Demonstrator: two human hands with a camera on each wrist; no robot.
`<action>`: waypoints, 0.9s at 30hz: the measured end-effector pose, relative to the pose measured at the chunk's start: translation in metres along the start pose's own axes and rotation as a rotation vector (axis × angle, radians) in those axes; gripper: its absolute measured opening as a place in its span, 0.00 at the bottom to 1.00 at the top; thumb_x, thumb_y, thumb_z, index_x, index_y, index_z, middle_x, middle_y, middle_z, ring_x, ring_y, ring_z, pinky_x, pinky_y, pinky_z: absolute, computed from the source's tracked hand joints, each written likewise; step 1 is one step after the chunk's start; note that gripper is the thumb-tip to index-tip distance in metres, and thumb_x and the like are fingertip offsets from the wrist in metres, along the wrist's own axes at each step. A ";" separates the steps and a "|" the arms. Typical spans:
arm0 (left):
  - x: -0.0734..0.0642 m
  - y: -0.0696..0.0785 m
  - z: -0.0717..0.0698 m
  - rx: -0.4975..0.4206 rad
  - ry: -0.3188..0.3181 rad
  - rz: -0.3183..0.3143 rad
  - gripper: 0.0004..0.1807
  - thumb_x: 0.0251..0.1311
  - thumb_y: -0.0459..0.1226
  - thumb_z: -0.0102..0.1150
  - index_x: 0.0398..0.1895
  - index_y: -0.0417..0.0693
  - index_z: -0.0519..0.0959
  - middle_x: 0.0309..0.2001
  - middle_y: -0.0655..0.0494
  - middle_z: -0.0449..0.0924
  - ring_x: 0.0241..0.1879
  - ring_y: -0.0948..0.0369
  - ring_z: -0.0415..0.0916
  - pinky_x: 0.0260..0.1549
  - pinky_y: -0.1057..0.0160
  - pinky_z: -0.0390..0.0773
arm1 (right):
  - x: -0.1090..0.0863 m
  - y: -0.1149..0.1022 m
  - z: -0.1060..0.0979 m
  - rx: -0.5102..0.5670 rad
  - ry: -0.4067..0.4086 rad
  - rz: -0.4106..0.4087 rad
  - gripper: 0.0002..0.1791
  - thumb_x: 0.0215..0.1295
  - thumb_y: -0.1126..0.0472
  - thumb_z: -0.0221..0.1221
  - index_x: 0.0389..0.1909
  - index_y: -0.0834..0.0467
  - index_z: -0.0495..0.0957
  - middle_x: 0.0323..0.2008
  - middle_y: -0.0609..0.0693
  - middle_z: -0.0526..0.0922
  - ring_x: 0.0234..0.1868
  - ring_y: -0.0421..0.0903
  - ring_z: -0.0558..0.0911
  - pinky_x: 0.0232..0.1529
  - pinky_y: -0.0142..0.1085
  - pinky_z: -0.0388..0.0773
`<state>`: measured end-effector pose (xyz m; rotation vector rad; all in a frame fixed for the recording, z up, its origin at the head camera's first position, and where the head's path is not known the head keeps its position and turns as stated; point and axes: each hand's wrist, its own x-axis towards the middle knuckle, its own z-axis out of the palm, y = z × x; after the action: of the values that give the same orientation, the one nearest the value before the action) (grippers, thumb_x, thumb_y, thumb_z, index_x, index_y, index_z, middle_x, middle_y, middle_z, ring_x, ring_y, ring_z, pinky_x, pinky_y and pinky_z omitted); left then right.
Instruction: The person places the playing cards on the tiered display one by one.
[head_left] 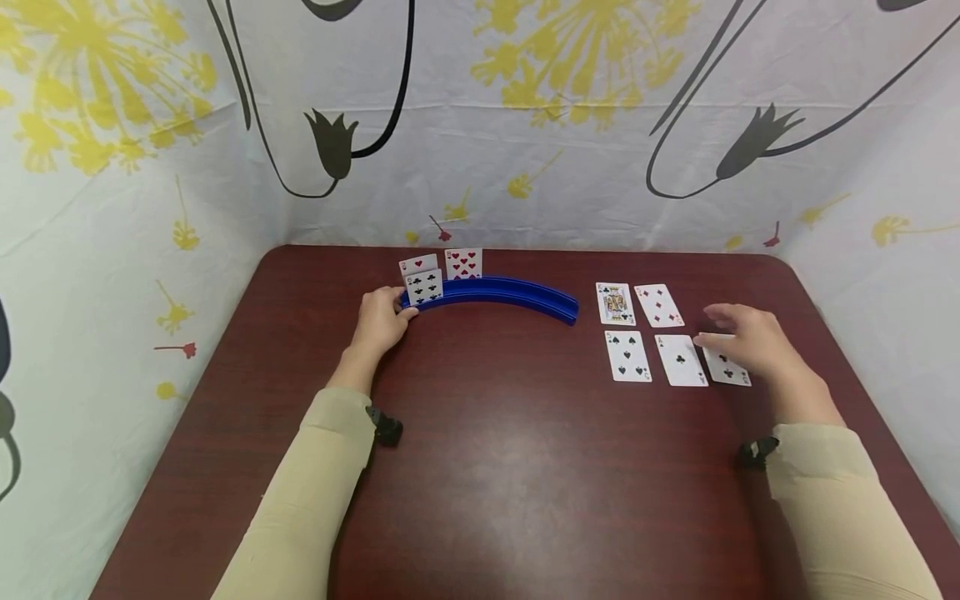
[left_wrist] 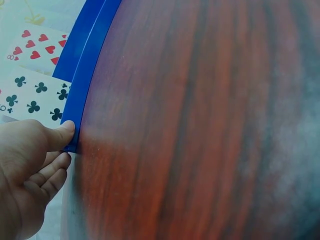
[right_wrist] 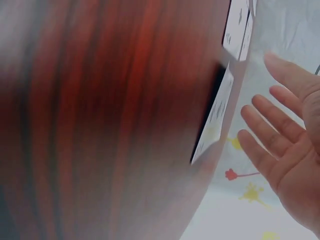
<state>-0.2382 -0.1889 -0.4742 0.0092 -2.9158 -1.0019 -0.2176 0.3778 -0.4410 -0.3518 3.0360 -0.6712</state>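
A curved blue playing card holder [head_left: 510, 292] lies toward the back of the table. My left hand [head_left: 381, 321] pinches its left end, thumb on the front edge in the left wrist view. Standing in the holder are a clubs card [head_left: 424, 286], a hearts card [head_left: 417, 264] behind it, and an eight of hearts [head_left: 463, 263]. My right hand [head_left: 753, 337] hovers with fingers spread above a clubs card [head_left: 731, 371], partly covering it. In the right wrist view the right palm [right_wrist: 300, 165] holds nothing, and that card [right_wrist: 216, 117] appears edge-on, seemingly raised on one side.
Left of the right hand, face-up cards lie in two rows: a king [head_left: 616, 304] and a diamonds card [head_left: 659, 306] behind, a spades card [head_left: 628, 357] and an ace of clubs [head_left: 681, 361] in front. Patterned white cloth [head_left: 570, 183] hangs behind the brown table [head_left: 540, 475].
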 end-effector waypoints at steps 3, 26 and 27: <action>0.000 0.000 0.000 0.002 -0.005 -0.002 0.28 0.68 0.37 0.64 0.67 0.32 0.73 0.55 0.36 0.79 0.49 0.49 0.80 0.53 0.50 0.80 | -0.003 0.007 -0.003 -0.052 -0.052 -0.011 0.38 0.58 0.55 0.73 0.61 0.76 0.72 0.53 0.77 0.77 0.54 0.72 0.77 0.53 0.65 0.71; 0.000 0.000 0.000 -0.001 -0.007 -0.013 0.28 0.69 0.38 0.64 0.67 0.33 0.73 0.54 0.37 0.79 0.48 0.48 0.81 0.51 0.50 0.80 | -0.015 0.033 -0.017 -0.127 -0.246 -0.009 0.55 0.36 0.50 0.83 0.62 0.76 0.68 0.57 0.79 0.70 0.58 0.73 0.70 0.58 0.67 0.65; 0.000 0.000 0.000 0.001 -0.007 -0.012 0.28 0.69 0.38 0.64 0.67 0.33 0.73 0.54 0.37 0.79 0.48 0.48 0.81 0.51 0.50 0.80 | -0.015 0.033 -0.017 -0.125 -0.241 -0.010 0.55 0.36 0.51 0.83 0.62 0.76 0.68 0.56 0.79 0.70 0.57 0.73 0.70 0.57 0.67 0.66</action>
<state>-0.2383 -0.1889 -0.4738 0.0232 -2.9259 -1.0046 -0.2107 0.4168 -0.4402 -0.4168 2.8530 -0.4062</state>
